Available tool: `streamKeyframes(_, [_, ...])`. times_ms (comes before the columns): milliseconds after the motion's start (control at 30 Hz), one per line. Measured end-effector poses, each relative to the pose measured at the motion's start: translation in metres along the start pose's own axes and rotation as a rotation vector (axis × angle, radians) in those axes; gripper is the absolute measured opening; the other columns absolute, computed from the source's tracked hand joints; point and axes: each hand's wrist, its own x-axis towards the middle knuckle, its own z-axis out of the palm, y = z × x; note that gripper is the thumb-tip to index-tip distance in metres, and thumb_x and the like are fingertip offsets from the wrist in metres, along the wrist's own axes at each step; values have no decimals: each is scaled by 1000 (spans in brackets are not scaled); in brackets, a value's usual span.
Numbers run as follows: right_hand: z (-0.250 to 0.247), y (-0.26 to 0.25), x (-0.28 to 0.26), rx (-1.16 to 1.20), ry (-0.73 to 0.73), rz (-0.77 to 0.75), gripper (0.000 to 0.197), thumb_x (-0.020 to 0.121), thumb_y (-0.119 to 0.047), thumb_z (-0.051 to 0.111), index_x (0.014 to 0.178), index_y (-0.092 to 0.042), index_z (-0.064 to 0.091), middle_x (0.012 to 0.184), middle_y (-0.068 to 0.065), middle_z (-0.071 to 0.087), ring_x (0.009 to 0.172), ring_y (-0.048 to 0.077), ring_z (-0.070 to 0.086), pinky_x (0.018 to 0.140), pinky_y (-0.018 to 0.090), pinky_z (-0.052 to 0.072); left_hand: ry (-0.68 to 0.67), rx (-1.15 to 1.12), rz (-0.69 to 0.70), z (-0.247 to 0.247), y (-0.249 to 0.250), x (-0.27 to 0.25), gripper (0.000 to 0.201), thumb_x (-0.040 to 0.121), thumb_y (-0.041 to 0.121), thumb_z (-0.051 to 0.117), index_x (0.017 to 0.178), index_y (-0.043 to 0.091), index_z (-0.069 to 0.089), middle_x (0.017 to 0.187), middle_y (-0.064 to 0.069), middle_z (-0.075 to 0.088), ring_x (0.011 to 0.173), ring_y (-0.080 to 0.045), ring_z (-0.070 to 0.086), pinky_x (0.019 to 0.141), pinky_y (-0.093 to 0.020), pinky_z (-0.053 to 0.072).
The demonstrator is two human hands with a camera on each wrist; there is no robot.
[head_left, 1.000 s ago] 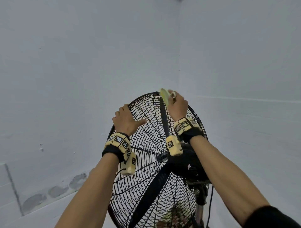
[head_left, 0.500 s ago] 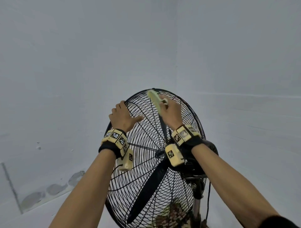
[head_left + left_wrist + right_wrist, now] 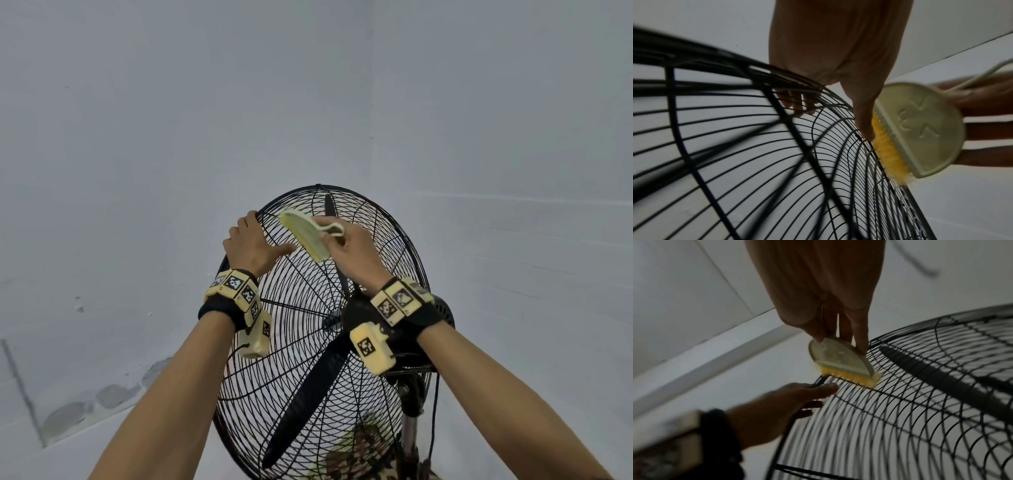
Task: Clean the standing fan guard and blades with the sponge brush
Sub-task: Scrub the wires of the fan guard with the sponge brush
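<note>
Sponge brush (image 3: 306,234) pinched in right-hand fingers (image 3: 337,236), bristles on fan guard (image 3: 308,329), left fingers (image 3: 247,222) hooking rim

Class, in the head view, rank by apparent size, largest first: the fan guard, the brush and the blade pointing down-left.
1. Fan guard
2. Blade
3. Brush
</note>
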Motion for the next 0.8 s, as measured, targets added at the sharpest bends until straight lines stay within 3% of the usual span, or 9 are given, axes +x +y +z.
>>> streamKeyframes(67, [-10, 3, 4, 72, 39, 63, 32, 102, -16, 59, 134, -19, 65, 122, 0, 70, 99, 10, 67, 78, 31, 63, -1, -8, 10, 0, 0, -1, 112, 76, 63, 83, 158, 10, 28, 158, -13, 40, 143, -37, 38, 114, -54, 32])
streamKeyframes(133, [-23, 8, 15, 92, 204, 211, 31, 104, -14, 56, 133, -15, 65, 126, 9, 69, 109, 22, 66, 85, 41, 62, -4, -14, 25, 2, 5, -1, 112, 76, 63, 83, 157, 10, 28, 158, -13, 40, 144, -37, 38, 115, -54, 32])
streamKeyframes(233, [-27, 14, 21, -59, 335, 280, 31, 105, -14, 53, 133, -14, 66, 125, 11, 69, 107, 24, 67, 84, 34, 59, -7, -12, 30, 4, 9, 1, 111, 77, 63, 82, 157, 10, 28, 158, -13, 40, 144, -37, 38, 115, -55, 32])
streamKeyframes(367, [-2, 10, 6, -10, 122, 107, 33, 103, -16, 58, 135, -17, 64, 119, 5, 69, 82, 4, 62, 56, 12, 54, -19, 3, -1, 6, 1, 11, 112, 76, 64, 83, 157, 10, 27, 158, -13, 40, 143, -37, 38, 115, -56, 33])
streamKeyframes(467, [-8, 12, 3, 31, 53, 73, 30, 102, -16, 60, 131, -22, 67, 115, -3, 70, 96, 9, 66, 69, 18, 57, -24, -10, -6, 9, -4, 17, 112, 73, 65, 84, 156, 12, 30, 156, -10, 43, 141, -36, 41, 114, -55, 34])
streamKeyframes(567, [-25, 18, 14, 41, 291, 264, 30, 105, -15, 55, 133, -17, 66, 124, 8, 69, 103, 19, 66, 74, 24, 58, -29, -20, 28, 13, 1, 19, 112, 73, 67, 84, 155, 12, 32, 154, -11, 45, 139, -36, 43, 113, -56, 36])
streamKeyframes(633, [-22, 19, 16, -44, 349, 294, 31, 105, -14, 54, 134, -15, 64, 125, 12, 69, 103, 25, 68, 81, 33, 60, -36, -16, 36, 14, 5, 21, 112, 72, 67, 83, 155, 12, 32, 153, -11, 45, 139, -37, 43, 113, -56, 36])
streamKeyframes(700, [-10, 14, 10, -49, 230, 191, 32, 104, -15, 56, 136, -16, 63, 125, 13, 68, 95, 23, 68, 72, 36, 63, -46, -16, 29, 15, 4, 24, 113, 73, 67, 83, 156, 12, 30, 155, -11, 44, 140, -37, 42, 114, -57, 35])
streamKeyframes(800, [-3, 16, 2, -6, 11, 83, 33, 102, -16, 59, 134, -20, 65, 126, 6, 69, 101, 17, 67, 66, 19, 57, -52, -23, 29, 14, -5, 27, 112, 74, 64, 84, 157, 12, 30, 157, -11, 43, 141, -37, 41, 115, -56, 35])
